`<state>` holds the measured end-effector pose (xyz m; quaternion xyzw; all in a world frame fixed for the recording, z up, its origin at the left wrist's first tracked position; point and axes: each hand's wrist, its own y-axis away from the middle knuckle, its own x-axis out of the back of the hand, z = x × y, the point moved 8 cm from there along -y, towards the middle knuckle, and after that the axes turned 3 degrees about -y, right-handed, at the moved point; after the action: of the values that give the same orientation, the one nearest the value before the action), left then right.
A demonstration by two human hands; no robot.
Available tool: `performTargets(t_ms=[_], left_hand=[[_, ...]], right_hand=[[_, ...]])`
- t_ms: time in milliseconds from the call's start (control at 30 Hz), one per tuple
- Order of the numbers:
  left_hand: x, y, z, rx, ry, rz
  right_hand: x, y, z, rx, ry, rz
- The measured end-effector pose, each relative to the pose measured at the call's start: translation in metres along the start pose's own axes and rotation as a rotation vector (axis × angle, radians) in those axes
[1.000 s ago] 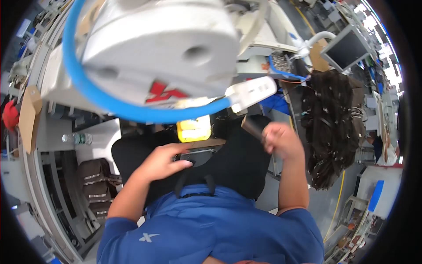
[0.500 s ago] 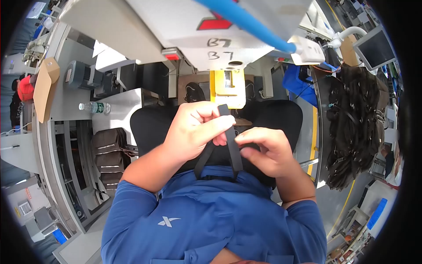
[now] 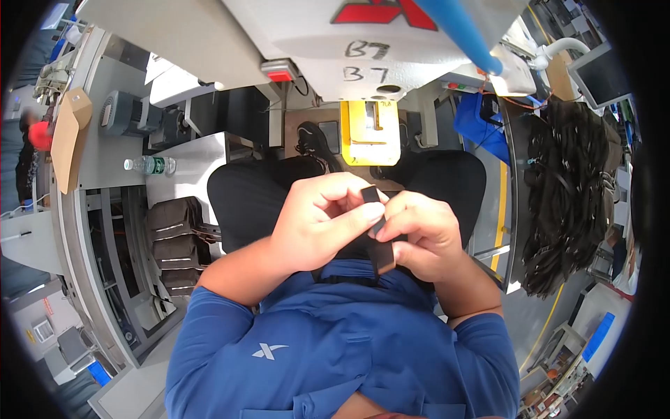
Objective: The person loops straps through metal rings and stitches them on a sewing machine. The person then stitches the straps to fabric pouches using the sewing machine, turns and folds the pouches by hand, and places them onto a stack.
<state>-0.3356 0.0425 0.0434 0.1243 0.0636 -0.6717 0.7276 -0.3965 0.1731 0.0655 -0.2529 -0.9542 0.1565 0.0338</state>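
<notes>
A black webbing strap [image 3: 383,257] runs between my two hands, over my lap. My left hand [image 3: 317,222] pinches its upper part between thumb and fingers. Just to the right, my right hand [image 3: 427,234] is closed on the strap, its fingertips meeting the left thumb. Part of the strap hangs down toward my waist, and some of it is hidden behind the fingers. Beyond my hands is the yellow plate [image 3: 354,152] of a white machine [image 3: 314,52] marked B7.
A blue hose [image 3: 457,31] crosses the machine. At left, a water bottle [image 3: 150,165] lies on a grey surface above stacked dark fabric pieces [image 3: 178,234]. A large heap of black straps [image 3: 565,202] is at right, near a blue bin [image 3: 478,129] and a monitor [image 3: 601,73].
My right hand has moved left and taken hold of the strap beside my left hand. Both hands are lower and the strap is tilted more. The view has shifted slightly.
</notes>
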Motion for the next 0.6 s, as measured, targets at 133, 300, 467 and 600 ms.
performTargets(t_ms=[133, 300, 467, 600], left_hand=[[0.001, -0.002, 0.018, -0.17, -0.072, 0.0], [0.0, 0.005, 0.029, -0.282, -0.455, -0.027], [0.0, 0.005, 0.04, -0.39, -0.497, 0.04], [-0.002, 0.009, 0.045, -0.45, -0.534, 0.062]], right_hand=[[0.007, 0.003, 0.0, -0.071, -0.018, 0.153], [0.003, 0.008, -0.003, -0.061, 0.079, 0.223], [0.001, 0.017, -0.005, 0.03, 0.099, 0.354], [-0.002, 0.016, -0.013, 0.073, 0.144, 0.367]])
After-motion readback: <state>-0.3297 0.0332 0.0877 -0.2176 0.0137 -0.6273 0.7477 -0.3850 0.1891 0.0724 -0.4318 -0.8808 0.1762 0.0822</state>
